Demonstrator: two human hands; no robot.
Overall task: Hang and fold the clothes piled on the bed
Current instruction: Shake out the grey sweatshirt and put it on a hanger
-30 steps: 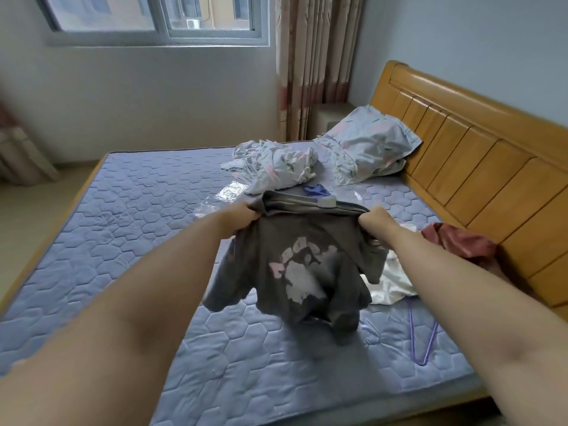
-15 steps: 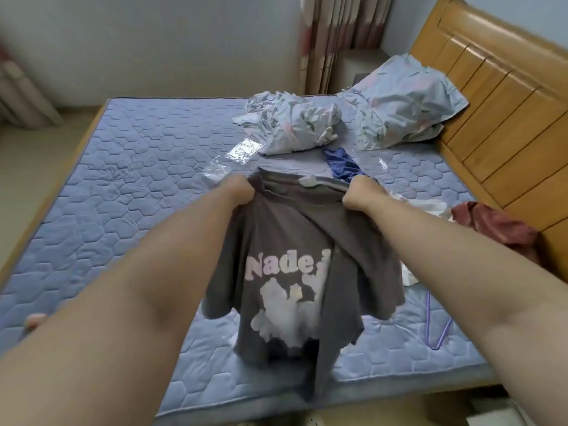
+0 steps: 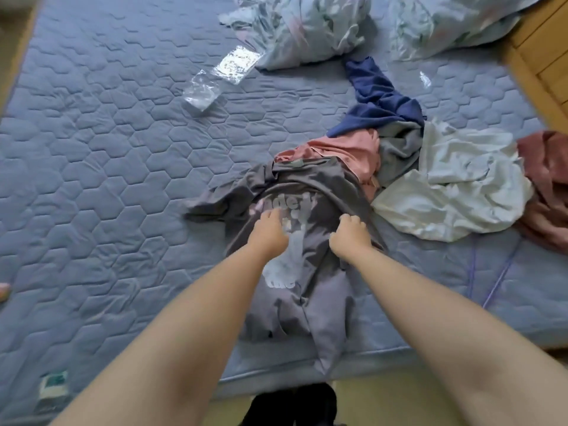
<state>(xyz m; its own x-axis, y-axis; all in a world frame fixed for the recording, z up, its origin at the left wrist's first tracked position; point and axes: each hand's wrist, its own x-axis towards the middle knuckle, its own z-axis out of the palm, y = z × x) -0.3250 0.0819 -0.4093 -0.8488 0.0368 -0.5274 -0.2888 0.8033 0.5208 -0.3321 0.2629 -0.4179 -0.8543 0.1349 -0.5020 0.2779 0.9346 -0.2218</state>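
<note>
A grey T-shirt (image 3: 310, 272) with a pale print lies crumpled on the blue quilted mattress (image 3: 107, 179), its hem hanging over the near edge. My left hand (image 3: 269, 233) rests flat on the print with fingers fairly straight. My right hand (image 3: 350, 236) has its fingers curled into a fold of the shirt's right side. Behind the shirt lies the pile: a pink garment (image 3: 347, 149), a navy garment (image 3: 379, 96), a grey-blue garment (image 3: 401, 149), a white garment (image 3: 461, 186) and a dark red garment (image 3: 547, 179).
A purple hanger (image 3: 491, 284) lies on the mattress to the right of the shirt. Clear plastic bags (image 3: 221, 75) lie at the back left. Bundled floral bedding (image 3: 307, 26) and a pillow (image 3: 445, 23) sit at the back, and the wooden headboard (image 3: 547, 66) is at the right.
The grey T-shirt was held up by its shoulders and now lies on the mattress. Both hands let go of the shoulders and moved down to its chest. The camera tilted down.
</note>
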